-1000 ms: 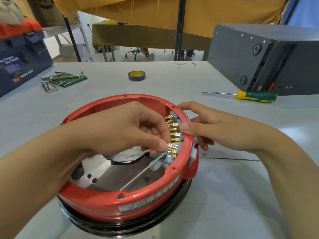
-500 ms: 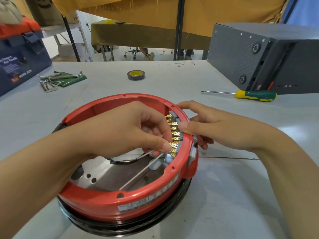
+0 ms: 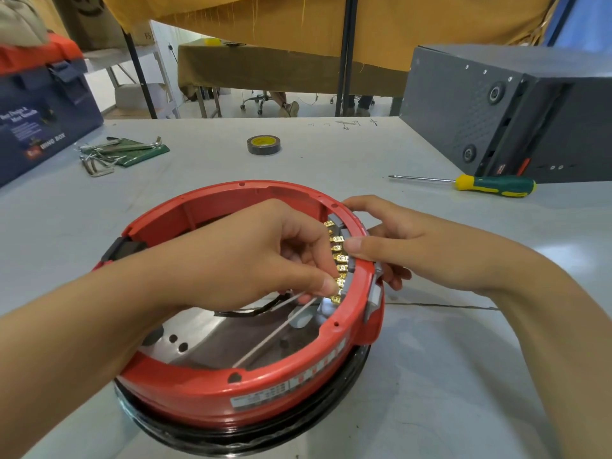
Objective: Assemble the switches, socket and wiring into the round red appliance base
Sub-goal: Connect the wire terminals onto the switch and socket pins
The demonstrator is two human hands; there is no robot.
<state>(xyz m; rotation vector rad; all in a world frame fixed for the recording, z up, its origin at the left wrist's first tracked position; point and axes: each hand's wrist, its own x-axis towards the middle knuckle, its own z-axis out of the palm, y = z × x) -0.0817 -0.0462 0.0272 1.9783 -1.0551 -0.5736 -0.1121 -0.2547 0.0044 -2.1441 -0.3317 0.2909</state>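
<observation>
The round red appliance base sits upside down on the table in front of me, on a black ring. Grey switches with a row of brass terminals are set into its right inner wall. My left hand reaches inside the base, thumb and fingers pinched on a white wire right at the lower terminals. My right hand grips the rim from outside, thumb on top of the switch block, fingers on the grey switch faces. A black wire lies on the metal floor inside.
A green and yellow screwdriver lies to the right. A roll of tape sits at the back centre. Hex keys on a green pouch lie back left beside a blue toolbox. A dark grey case stands back right.
My left hand has shifted slightly lower along the terminal row with the white wire. The right hand and the base have stayed in place.
</observation>
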